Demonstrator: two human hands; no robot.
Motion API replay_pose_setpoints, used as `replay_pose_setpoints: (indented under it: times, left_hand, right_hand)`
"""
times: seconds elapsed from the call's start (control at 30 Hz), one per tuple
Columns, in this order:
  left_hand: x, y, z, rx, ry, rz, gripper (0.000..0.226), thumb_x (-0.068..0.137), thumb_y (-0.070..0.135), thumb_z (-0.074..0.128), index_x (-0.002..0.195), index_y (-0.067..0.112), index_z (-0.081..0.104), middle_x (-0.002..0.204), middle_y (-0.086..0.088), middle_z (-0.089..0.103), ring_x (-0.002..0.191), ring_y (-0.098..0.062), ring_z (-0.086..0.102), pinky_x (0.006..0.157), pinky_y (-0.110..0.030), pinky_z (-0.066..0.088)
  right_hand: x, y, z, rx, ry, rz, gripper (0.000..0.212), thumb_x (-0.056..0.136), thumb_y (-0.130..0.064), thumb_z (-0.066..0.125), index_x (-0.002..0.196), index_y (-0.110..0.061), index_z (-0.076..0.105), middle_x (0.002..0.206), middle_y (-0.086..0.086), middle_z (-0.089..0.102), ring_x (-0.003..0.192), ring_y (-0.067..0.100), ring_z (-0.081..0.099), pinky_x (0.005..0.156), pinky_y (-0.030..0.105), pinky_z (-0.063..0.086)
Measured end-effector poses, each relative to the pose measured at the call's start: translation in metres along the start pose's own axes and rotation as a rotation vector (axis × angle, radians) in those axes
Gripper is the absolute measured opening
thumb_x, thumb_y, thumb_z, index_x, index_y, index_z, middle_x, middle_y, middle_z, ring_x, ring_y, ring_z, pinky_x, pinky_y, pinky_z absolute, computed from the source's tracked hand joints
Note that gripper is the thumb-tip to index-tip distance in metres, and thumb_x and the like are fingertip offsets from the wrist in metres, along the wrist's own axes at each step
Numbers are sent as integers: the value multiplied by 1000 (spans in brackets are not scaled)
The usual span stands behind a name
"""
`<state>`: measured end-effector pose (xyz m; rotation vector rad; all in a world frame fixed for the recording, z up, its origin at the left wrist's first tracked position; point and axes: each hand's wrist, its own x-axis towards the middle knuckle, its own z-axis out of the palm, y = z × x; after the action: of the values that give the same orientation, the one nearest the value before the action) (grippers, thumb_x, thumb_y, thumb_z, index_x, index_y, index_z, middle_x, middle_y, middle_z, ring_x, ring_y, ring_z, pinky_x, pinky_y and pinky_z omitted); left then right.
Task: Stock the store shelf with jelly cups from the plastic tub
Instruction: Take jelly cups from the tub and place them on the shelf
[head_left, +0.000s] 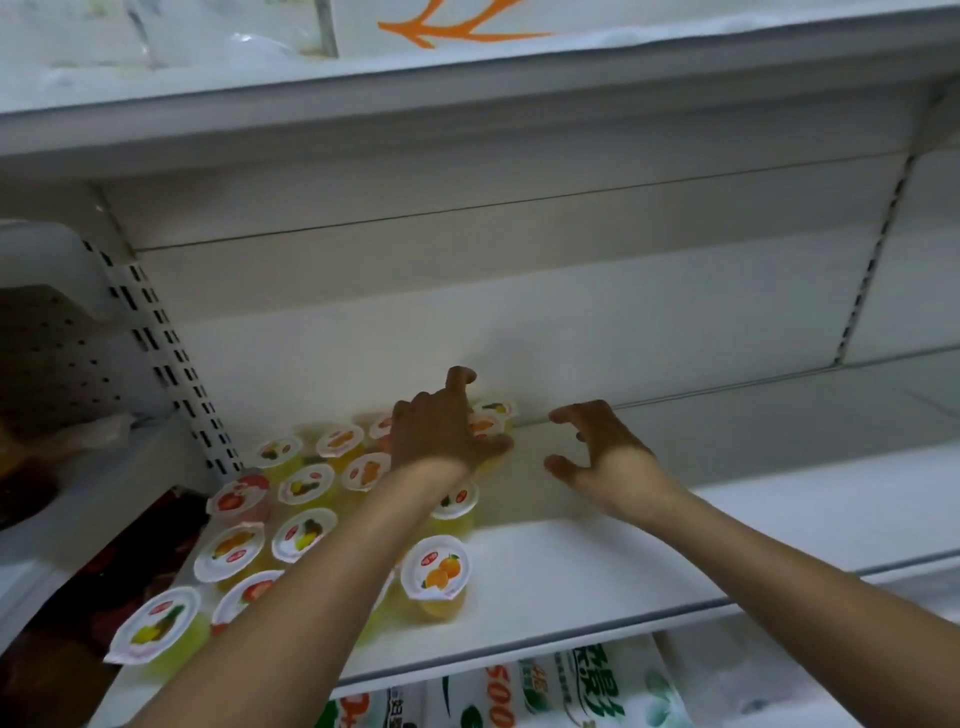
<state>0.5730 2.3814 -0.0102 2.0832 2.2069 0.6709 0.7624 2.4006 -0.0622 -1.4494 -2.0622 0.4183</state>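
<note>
Jelly cups (439, 569) are sitting grouped on the white shelf (597, 587), filling its left part, nearest ones at the front lip. Farther back, my left hand (447, 428) is gripping a cup among the rearmost ones. My right hand (605, 449) is hovering just right of them, fingers loosely spread, holding nothing.

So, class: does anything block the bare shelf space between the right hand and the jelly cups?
Nothing visible does. The right hand hovers over bare white shelf; the jelly cups sit to its left, beneath the left hand.
</note>
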Motion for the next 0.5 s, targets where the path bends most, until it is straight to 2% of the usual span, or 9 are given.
replay_pose_setpoints:
  times: [0.1,0.27,0.5]
  left_hand:
    - [5,3,14,71,-27,-3,86,67,59,71,134,28,27,106,5,68,103,-23,61,90,-36,34]
    - [2,14,21,199,-46,-5,91,72,53,72,140,19,23,113,-4,65,112,-28,55,96,-37,34]
    - [5,15,20,269,-95,-3,80,71,57,71,129,17,33,111,-4,65,107,-27,58,92,-35,36]
  right_hand:
    - [-15,0,-17,14,42,-36,49,85,-38,65,130,-31,46,132,-5,45,118,14,51,92,36,48]
    - [-27,2,-35,30,72,-68,48,85,-36,64,130,-31,47,131,-6,45,118,12,50,94,36,48]
    - [-35,17,-45,-3,73,-89,46,87,-38,60,131,-31,46,132,-9,44,120,12,48,93,37,48]
